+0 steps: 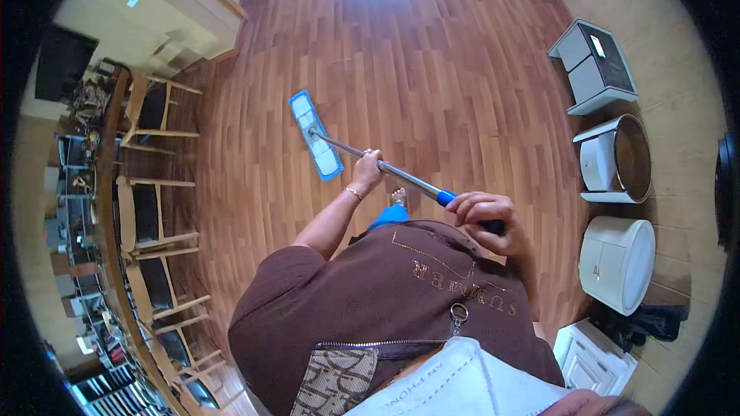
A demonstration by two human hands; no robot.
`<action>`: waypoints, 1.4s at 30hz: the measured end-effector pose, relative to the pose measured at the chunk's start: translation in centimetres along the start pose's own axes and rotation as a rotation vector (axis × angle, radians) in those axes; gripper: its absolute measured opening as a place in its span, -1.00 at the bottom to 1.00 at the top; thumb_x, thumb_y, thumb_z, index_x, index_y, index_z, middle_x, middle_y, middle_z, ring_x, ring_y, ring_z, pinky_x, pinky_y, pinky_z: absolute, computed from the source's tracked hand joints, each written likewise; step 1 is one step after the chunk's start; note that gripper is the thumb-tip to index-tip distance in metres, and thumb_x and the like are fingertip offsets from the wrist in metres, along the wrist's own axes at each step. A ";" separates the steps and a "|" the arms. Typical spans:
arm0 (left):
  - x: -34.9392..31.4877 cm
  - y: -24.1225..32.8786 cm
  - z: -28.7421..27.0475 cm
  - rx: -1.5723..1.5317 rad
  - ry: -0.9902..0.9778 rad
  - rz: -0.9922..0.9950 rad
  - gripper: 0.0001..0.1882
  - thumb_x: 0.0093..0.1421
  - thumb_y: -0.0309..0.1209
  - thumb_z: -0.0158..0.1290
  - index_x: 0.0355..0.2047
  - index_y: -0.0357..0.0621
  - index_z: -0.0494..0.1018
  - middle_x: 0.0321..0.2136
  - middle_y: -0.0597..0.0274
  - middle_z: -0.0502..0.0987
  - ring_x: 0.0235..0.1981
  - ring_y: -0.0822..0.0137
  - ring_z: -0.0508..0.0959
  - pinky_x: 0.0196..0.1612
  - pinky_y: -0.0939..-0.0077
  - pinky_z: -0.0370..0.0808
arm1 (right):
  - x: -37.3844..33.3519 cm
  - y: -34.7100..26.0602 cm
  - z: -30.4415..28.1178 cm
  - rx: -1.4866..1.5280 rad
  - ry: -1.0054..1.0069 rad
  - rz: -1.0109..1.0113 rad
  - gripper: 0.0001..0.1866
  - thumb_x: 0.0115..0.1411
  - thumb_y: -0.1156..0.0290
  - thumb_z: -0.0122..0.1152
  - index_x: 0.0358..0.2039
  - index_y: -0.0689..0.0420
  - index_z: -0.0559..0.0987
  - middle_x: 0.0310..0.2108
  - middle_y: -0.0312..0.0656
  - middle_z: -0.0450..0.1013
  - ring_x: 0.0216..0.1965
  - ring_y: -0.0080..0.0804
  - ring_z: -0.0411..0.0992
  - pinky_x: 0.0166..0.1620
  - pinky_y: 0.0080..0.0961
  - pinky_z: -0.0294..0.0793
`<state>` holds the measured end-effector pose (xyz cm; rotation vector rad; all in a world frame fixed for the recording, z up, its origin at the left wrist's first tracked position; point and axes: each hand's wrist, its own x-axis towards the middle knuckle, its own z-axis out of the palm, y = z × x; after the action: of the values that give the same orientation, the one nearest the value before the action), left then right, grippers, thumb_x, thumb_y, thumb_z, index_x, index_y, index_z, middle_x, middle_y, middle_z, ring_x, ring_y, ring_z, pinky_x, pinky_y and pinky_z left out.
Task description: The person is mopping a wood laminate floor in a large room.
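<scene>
From the head view, a flat mop (315, 135) with a blue rectangular pad and pale cloth lies on glossy reddish wood-plank floor (432, 62), ahead and slightly left. Its slim metal pole runs back to a blue grip. The left hand (368, 167) is wrapped around the bare metal mid-pole; the right hand (484, 218) is curled tight on the blue end, near the chest. Wooden chairs (150, 216) line the left; white rounded cabinets (617, 208) stand right.
</scene>
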<state>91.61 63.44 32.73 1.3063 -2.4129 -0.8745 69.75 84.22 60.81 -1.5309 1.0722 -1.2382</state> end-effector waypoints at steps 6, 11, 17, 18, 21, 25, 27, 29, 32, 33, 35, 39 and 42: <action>5.5 4.8 0.4 -0.048 -0.146 0.122 -0.75 0.06 -0.28 0.16 -0.44 -0.21 0.40 -0.37 -0.06 0.44 -0.30 -0.15 0.50 -0.28 0.00 0.44 | -0.2 -2.8 -1.3 -0.113 0.155 0.051 -0.95 -0.15 0.67 0.15 -0.62 0.27 0.46 -0.48 -0.09 0.48 -0.21 -0.12 0.49 -0.01 -0.21 0.43; 9.6 10.2 1.5 -0.099 -0.285 0.257 -0.80 0.02 -0.35 0.17 -0.42 -0.17 0.42 -0.35 0.00 0.45 -0.25 -0.12 0.50 -0.23 0.05 0.44 | -1.6 -4.7 -1.1 -0.236 0.297 0.117 -0.93 -0.13 0.67 0.17 -0.58 0.26 0.48 -0.43 -0.11 0.50 -0.17 -0.09 0.50 0.01 -0.22 0.43; 12.7 15.1 8.0 -0.152 -0.474 0.408 -0.90 0.00 -0.49 0.02 -0.42 -0.07 0.43 -0.29 -0.10 0.50 -0.16 -0.14 0.51 -0.13 0.05 0.46 | -3.6 -7.0 1.4 -0.392 0.512 0.159 -0.89 -0.16 0.53 0.23 -0.56 0.25 0.49 -0.43 -0.05 0.50 -0.17 -0.05 0.50 -0.01 -0.14 0.45; 12.6 15.7 9.2 -0.230 -0.524 0.407 -0.91 0.01 -0.50 0.01 -0.42 -0.06 0.43 -0.28 -0.09 0.51 -0.16 -0.13 0.51 -0.12 0.05 0.46 | -4.0 -7.5 1.8 -0.426 0.503 0.165 -0.85 -0.17 0.49 0.26 -0.55 0.24 0.50 -0.42 -0.04 0.51 -0.17 -0.03 0.50 -0.01 -0.14 0.46; 11.1 19.0 11.3 -0.398 -0.652 0.439 -0.93 0.04 -0.50 -0.03 -0.47 -0.02 0.43 -0.42 0.15 0.50 -0.28 0.06 0.51 -0.17 0.21 0.44 | -5.3 -8.0 4.0 -0.525 0.594 0.105 -0.79 -0.15 0.43 0.31 -0.48 0.24 0.52 -0.42 -0.02 0.51 -0.20 0.00 0.51 -0.06 -0.11 0.48; 9.4 22.4 12.0 -0.303 -0.734 0.773 -0.93 -0.05 -0.47 0.01 -0.49 -0.06 0.37 -0.41 0.08 0.47 -0.27 -0.02 0.50 -0.24 0.12 0.45 | -5.3 -8.0 7.1 -0.615 0.814 0.030 -0.78 -0.12 0.38 0.33 -0.48 0.24 0.54 -0.45 -0.01 0.52 -0.29 -0.02 0.53 -0.12 -0.13 0.51; 9.0 22.8 12.9 -0.326 -0.804 0.839 -0.93 -0.05 -0.45 0.01 -0.50 -0.06 0.36 -0.42 0.08 0.45 -0.26 -0.03 0.49 -0.23 0.11 0.45 | -5.2 -7.8 8.1 -0.691 0.841 -0.001 -0.78 -0.09 0.36 0.32 -0.48 0.23 0.55 -0.50 -0.04 0.51 -0.35 -0.07 0.54 -0.17 -0.16 0.53; 8.2 24.0 11.6 -0.251 -0.864 0.888 -0.92 -0.05 -0.43 0.00 -0.49 -0.04 0.36 -0.41 0.11 0.45 -0.24 0.00 0.49 -0.23 0.12 0.45 | -5.1 -7.8 8.4 -0.750 0.854 -0.069 -0.76 -0.03 0.30 0.30 -0.47 0.23 0.56 -0.52 -0.06 0.51 -0.40 -0.12 0.54 -0.22 -0.23 0.55; 7.8 24.2 13.3 -0.173 -0.875 0.965 -0.91 -0.05 -0.40 0.01 -0.47 -0.02 0.38 -0.40 0.16 0.46 -0.24 0.03 0.49 -0.24 0.14 0.46 | -4.9 -7.7 9.4 -0.816 0.920 -0.103 -0.63 0.07 0.13 0.28 -0.52 0.23 0.53 -0.54 -0.07 0.51 -0.44 -0.15 0.53 -0.26 -0.28 0.57; 7.6 24.3 13.0 -0.126 -0.873 0.970 -0.91 -0.05 -0.39 0.01 -0.47 -0.01 0.39 -0.39 0.16 0.47 -0.23 0.04 0.49 -0.24 0.14 0.47 | -5.1 -7.6 9.9 -0.829 0.949 -0.076 -0.58 0.11 0.10 0.26 -0.59 0.23 0.47 -0.55 -0.02 0.49 -0.41 -0.12 0.53 -0.24 -0.24 0.54; 7.4 24.6 11.1 -0.077 -0.851 0.942 -0.90 -0.05 -0.38 0.01 -0.46 -0.01 0.39 -0.39 0.17 0.47 -0.22 0.06 0.50 -0.26 0.15 0.48 | -5.2 -7.7 9.9 -0.824 0.903 -0.072 -0.59 0.11 0.10 0.25 -0.59 0.22 0.47 -0.55 -0.02 0.49 -0.41 -0.12 0.53 -0.24 -0.24 0.54; 7.2 23.3 8.6 -0.029 -0.812 0.871 -0.89 -0.06 -0.39 0.01 -0.46 -0.02 0.39 -0.40 0.16 0.48 -0.23 0.04 0.51 -0.29 0.14 0.48 | -4.4 -7.5 10.5 -0.779 0.825 -0.099 -0.62 0.08 0.12 0.28 -0.56 0.21 0.50 -0.52 -0.05 0.50 -0.38 -0.13 0.52 -0.23 -0.25 0.54; 8.2 21.3 6.5 -0.055 -0.706 0.865 -0.87 -0.06 -0.33 0.04 -0.45 -0.01 0.47 -0.41 0.15 0.54 -0.24 0.02 0.55 -0.27 0.11 0.50 | -3.2 -7.6 10.3 -0.736 0.759 -0.096 -0.65 0.05 0.16 0.31 -0.54 0.23 0.53 -0.49 -0.05 0.51 -0.34 -0.14 0.53 -0.20 -0.26 0.54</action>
<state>69.57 67.96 40.32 -0.2053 -2.9661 -1.2004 80.25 90.33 66.00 -1.6624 2.1474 -1.6546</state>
